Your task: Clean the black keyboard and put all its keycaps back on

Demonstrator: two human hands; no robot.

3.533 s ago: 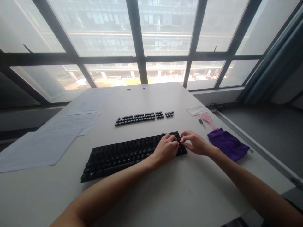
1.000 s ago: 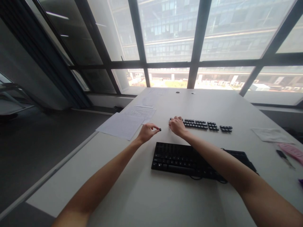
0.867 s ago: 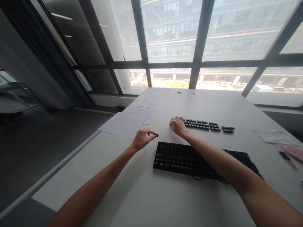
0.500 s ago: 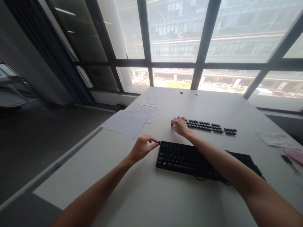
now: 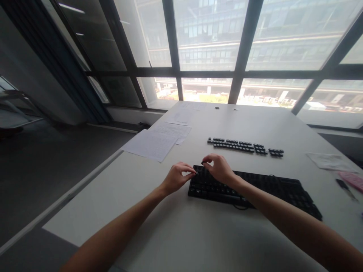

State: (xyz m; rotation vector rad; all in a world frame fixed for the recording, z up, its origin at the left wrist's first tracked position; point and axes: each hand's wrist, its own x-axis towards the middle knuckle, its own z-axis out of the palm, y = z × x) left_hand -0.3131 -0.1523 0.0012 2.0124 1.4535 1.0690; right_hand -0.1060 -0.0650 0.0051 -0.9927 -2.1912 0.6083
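White table below tall windows: at frame centre our left hand is pinched shut against the left corner of the black keyboard, and our right hand beside it nips a dark keycap just above that corner

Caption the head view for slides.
Left hand and right hand pinch at the left end of the keyboard; loose keycaps lie in rows beyond it.

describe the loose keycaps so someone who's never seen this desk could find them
On the white table below the big window, look past the black keyboard toward the glass. The loose keycaps lie there in a narrow strip of short rows. Unlike the keyboard they have no frame or cable, just separate little black caps split into three groups on the bare tabletop.
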